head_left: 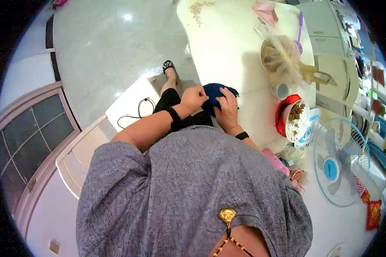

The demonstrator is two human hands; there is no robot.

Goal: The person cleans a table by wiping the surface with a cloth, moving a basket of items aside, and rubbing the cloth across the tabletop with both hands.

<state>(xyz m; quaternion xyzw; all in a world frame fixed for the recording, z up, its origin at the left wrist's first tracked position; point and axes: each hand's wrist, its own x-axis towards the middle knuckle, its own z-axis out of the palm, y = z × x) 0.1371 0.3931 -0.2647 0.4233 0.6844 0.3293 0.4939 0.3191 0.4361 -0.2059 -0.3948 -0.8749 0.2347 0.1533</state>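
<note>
A dark blue piece of cloth (214, 92), bunched up, lies at the near edge of the white table and partly over my lap. My left hand (194, 99) is closed in a pinch, with its fingertips at the cloth's left edge. Anything small between those fingertips is too fine to make out. On the right side of the cloth, my right hand (228, 109) grips it with bent fingers on top. The two hands are a short way apart, both low in front of my body.
On the white table (221, 47) stand a bowl covered with a plastic bag (283, 58), a grey-white mug (281, 91) and a plate of food scraps (297, 121). A fan (336, 165) stands right. Left is a white chair (131, 105) with a black cable (140, 109).
</note>
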